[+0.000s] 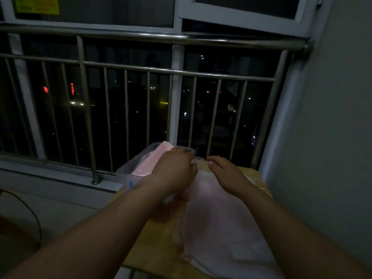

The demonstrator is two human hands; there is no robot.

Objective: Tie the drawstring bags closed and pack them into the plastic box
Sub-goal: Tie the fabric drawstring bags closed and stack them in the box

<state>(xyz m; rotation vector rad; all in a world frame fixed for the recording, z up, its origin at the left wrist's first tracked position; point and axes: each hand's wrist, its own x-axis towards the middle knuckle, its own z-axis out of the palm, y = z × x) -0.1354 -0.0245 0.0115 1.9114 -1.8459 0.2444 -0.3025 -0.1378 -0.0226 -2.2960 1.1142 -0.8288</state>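
Note:
A pale pink drawstring bag [217, 224] lies flat on a small wooden table [155, 246], its mouth at the far end. My left hand [175, 170] has its fingers curled at the left corner of the mouth and seems to pinch it. My right hand [227, 174] rests on the right side of the mouth with its fingers bent over the cloth. A clear plastic box [128, 170] stands at the table's far left corner. Folded pink cloth [155, 158] lies inside the box. The drawstring itself is too dim to make out.
A steel railing [128, 69] and dark window run just behind the table. A grey wall [332, 137] stands close on the right. The tiled floor on the left holds a dark cable [30, 210]. The light is very low.

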